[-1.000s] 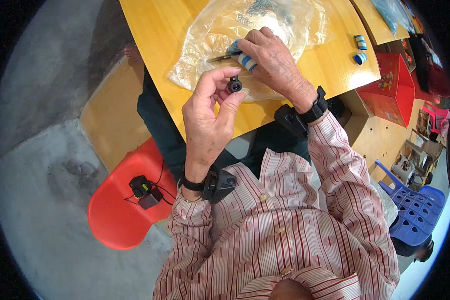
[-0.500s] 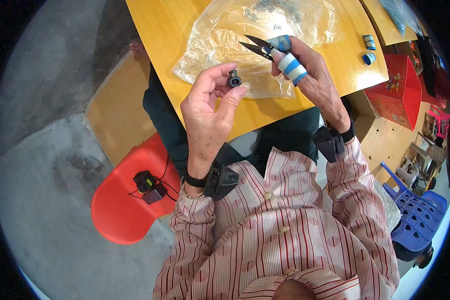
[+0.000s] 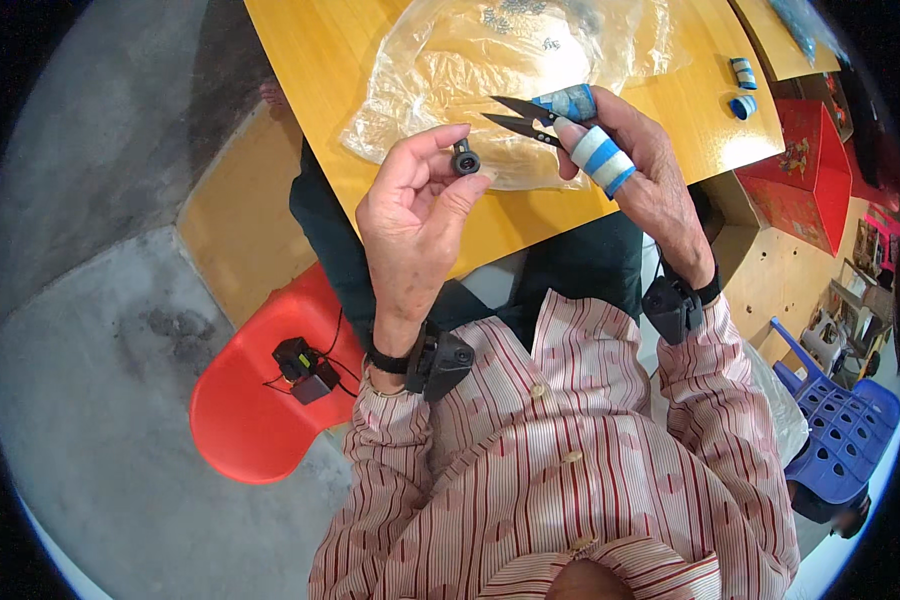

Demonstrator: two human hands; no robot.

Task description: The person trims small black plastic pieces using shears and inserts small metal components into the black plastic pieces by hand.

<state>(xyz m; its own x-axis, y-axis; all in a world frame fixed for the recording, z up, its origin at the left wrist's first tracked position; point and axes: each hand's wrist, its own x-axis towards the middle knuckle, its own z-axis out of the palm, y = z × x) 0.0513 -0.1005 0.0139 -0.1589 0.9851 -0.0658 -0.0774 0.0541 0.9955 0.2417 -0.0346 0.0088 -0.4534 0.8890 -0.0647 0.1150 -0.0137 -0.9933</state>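
Note:
Between the thumb and fingers of my left hand point(image 3: 410, 205) is a small black ring-ended part point(image 3: 465, 160), its round opening facing me. My right hand point(image 3: 640, 155) grips a pair of black thread snips point(image 3: 525, 118), blades parted and pointing left toward the black part without touching it. Blue-and-white striped tape wraps point(image 3: 602, 160) cover the thumb and a finger of that hand. Beneath both hands lies a clear plastic bag point(image 3: 420, 85) on the yellow wooden table point(image 3: 320, 60). Small dark pieces point(image 3: 515, 15) show at the bag's far part.
Two striped tape rings point(image 3: 743, 106) stand at the table's right side. Past that edge is a red box point(image 3: 805, 170). A red chair point(image 3: 260, 400) at my left carries a black device with cables point(image 3: 305, 370). A blue plastic stool point(image 3: 840, 430) is at the lower right.
My right hand with the snips has shifted slightly right and down, and the blades' gap looks a bit narrower. My left hand still holds the black part, now turned slightly.

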